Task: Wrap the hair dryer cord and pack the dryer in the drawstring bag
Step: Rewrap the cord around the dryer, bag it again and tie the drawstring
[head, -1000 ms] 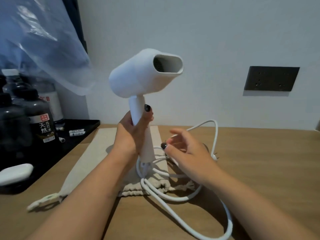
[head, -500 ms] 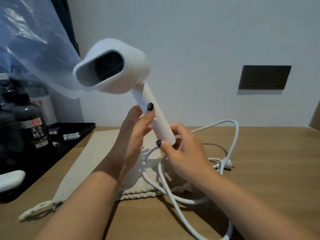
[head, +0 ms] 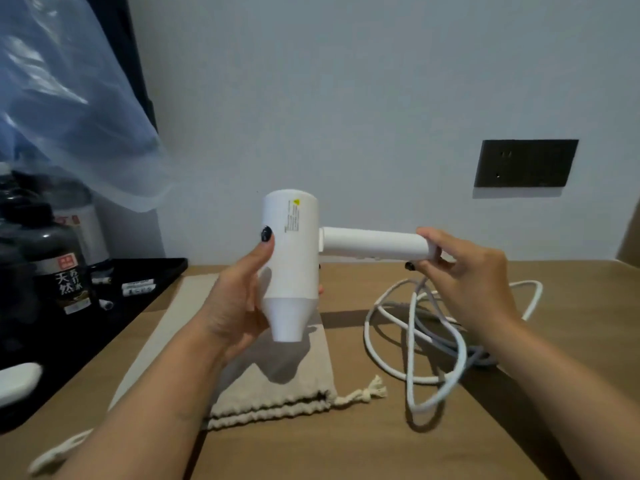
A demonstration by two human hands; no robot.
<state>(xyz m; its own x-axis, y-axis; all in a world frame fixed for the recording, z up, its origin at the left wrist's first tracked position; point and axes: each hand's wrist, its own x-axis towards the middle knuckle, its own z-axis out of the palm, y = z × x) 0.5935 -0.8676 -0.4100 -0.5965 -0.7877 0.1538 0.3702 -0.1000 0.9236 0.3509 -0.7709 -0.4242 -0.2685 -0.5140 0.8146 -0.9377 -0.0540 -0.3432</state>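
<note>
Dryer (head: pixel 291 265) label text, too blurred.

A pale wall (head: pixel 381 98) with a dark socket plate (head: pixel 525 163) rises behind the wooden tabletop (head: pixel 346 452), a black tray (head: pixel 114 306) at its left edge.

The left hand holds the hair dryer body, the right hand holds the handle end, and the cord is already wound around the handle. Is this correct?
Not quite. In the head view the cord lies in loose loops on the table, not wound on the handle.
</note>
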